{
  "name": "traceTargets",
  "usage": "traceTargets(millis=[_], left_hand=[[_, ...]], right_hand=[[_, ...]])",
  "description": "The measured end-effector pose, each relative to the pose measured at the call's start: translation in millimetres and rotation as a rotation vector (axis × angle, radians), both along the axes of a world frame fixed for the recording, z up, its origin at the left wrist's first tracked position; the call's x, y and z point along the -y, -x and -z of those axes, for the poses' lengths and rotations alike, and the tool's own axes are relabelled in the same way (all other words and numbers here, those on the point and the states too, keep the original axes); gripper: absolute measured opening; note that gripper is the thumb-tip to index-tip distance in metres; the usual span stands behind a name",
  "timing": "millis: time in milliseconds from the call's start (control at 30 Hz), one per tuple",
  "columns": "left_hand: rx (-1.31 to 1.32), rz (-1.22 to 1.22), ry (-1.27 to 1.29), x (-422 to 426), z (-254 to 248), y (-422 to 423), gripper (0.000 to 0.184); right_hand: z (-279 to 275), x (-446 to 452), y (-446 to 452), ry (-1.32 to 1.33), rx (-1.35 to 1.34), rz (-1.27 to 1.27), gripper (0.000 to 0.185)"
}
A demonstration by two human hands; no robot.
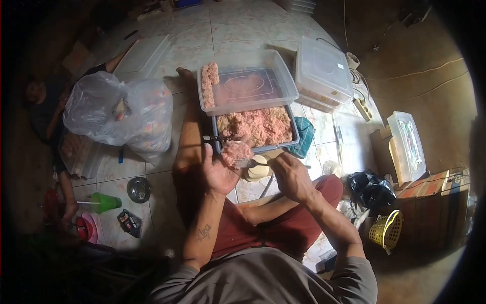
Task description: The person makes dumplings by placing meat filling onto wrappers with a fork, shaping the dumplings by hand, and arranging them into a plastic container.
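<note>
- Two-handed work: cradling a clump of pink mix (236,152) in the open left hand (217,176), on the near side of the clear bin (289,88).
- Gripping a fork-like utensil (260,163) in the closed right hand (290,176), also nearer than the bin, and resting its metal end against the clump.
- Working over the near rim of a dark tray (268,149), with loose mix (255,124) filling the part visible below the bin.
- Showing shaped pieces (208,83) along the bin's left side, and a teal cloth (304,136) to the right of its near edge.
- Holding the clump partly beyond the tray's rim, so risking shedding crumbs outside on tilting the palm.
- Risking breaking the soft, ragged clump by pressing too hard with the utensil, or dragging it off the fingers by scraping sideways.
- Risking bumping the bin by reaching carelessly, through crowding so close to its near edge.
</note>
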State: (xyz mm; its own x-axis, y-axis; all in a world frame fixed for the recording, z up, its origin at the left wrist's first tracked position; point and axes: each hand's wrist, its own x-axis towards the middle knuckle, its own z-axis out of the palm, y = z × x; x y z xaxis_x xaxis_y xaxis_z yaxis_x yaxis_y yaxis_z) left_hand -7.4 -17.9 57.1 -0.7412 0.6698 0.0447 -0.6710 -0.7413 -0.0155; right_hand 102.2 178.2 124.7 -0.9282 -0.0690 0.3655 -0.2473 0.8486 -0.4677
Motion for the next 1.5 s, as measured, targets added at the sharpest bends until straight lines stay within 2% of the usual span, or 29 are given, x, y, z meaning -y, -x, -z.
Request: traceTargets(millis=[67,133,167,267,300,400,433,500,600,633,667,733,767,867,900,933,1000,1067,1133,1167,1267,1367,1400,1433,1500], left_hand=[[-0.002,-0.017,-0.014,1.3,-2.5,2.9,0.088],[-0.067,0.025,0.164,9.8,5.5,5.5,0.081],[-0.036,0.040,0.205,12.2,13.0,7.0,0.077],[-0.081,0.001,0.239,4.8,28.8,-0.3,0.072],[-0.055,-0.027,0.255,2.5,23.3,-4.2,0.067],[-0.064,-0.049,0.268,0.2,12.2,-12.4,0.067],[-0.058,-0.051,0.268,0.9,14.3,-13.8,0.067],[-0.014,0.199,0.304,-0.3,17.4,-15.6,0.063],[-0.064,0.191,0.307,-6.4,17.0,-23.2,0.061],[-0.043,0.163,0.347,-8.7,4.1,-26.1,0.052],[-0.042,0.171,0.340,-10.4,9.0,-26.9,0.052],[-0.195,0.138,0.595,-13.8,12.6,-25.1,0.042],[-0.218,0.139,0.613,-14.7,14.1,-24.9,0.032],[-0.328,0.122,0.700,-19.1,25.7,-19.2,0.030],[-0.349,0.132,0.652,-20.9,18.9,-15.5,0.032],[-0.357,0.135,0.651,-23.0,11.7,-13.7,0.032],[-0.451,0.216,0.647,-28.1,-6.2,-7.7,0.034],[-0.555,0.241,0.691,-35.2,4.2,9.3,0.041],[-0.374,0.261,0.329,-47.0,0.7,23.2,0.052],[-0.226,0.228,0.287,-51.4,8.6,26.2,0.060],[-0.200,0.107,0.324,-53.6,1.5,30.8,0.056],[-0.265,0.081,0.444,-46.3,11.3,36.8,0.049],[-0.276,0.072,0.505,-43.6,11.0,29.7,0.045],[-0.251,0.071,0.517,-43.3,9.8,26.8,0.033],[-0.318,0.023,0.591,-50.1,6.9,20.7,0.034]], right_hand=[[1.7,-8.2,0.6,-0.002,-0.067,0.008,0.010],[-13.3,-5.5,-8.1,0.124,-0.019,0.218,0.011],[-12.1,-5.3,-9.9,0.213,-0.001,0.240,0.010],[-2.5,1.9,-12.9,0.232,0.007,0.176,0.010],[-3.5,8.2,-14.9,0.273,0.043,0.201,0.011],[7.9,16.9,-19.5,0.364,0.039,0.271,0.011],[8.2,16.9,-20.6,0.363,0.046,0.269,0.011],[7.2,14.0,-22.0,0.240,0.052,0.236,0.009],[10.3,6.0,-25.7,0.137,0.125,0.216,0.008],[12.0,3.7,-26.8,0.132,0.131,0.225,0.008],[14.0,0.5,-26.3,0.123,0.161,0.202,0.010],[19.5,-5.4,-23.3,0.108,0.185,0.181,0.012],[24.7,-6.2,-21.5,0.075,0.116,0.175,0.011],[36.6,-5.0,-11.9,0.040,-0.026,0.219,0.009],[39.8,-5.4,-8.2,0.037,-0.091,0.264,0.007],[42.8,-7.1,-3.2,0.037,-0.097,0.269,0.007],[48.7,-15.6,12.6,0.161,-0.059,0.431,0.009],[53.4,-36.9,33.3,0.159,-0.028,0.478,0.011],[55.3,-53.9,54.2,0.293,-0.125,0.451,0.009],[54.2,-60.6,62.3,0.280,-0.144,0.432,0.007],[24.0,-56.4,57.1,0.223,-0.200,0.402,0.008],[1.8,-39.0,34.2,0.314,-0.118,0.355,0.009],[3.4,-35.0,26.8,0.326,-0.099,0.321,0.009],[13.4,-33.3,23.5,0.343,-0.081,0.306,0.012],[30.6,-29.7,22.0,0.297,-0.084,0.276,0.012]])
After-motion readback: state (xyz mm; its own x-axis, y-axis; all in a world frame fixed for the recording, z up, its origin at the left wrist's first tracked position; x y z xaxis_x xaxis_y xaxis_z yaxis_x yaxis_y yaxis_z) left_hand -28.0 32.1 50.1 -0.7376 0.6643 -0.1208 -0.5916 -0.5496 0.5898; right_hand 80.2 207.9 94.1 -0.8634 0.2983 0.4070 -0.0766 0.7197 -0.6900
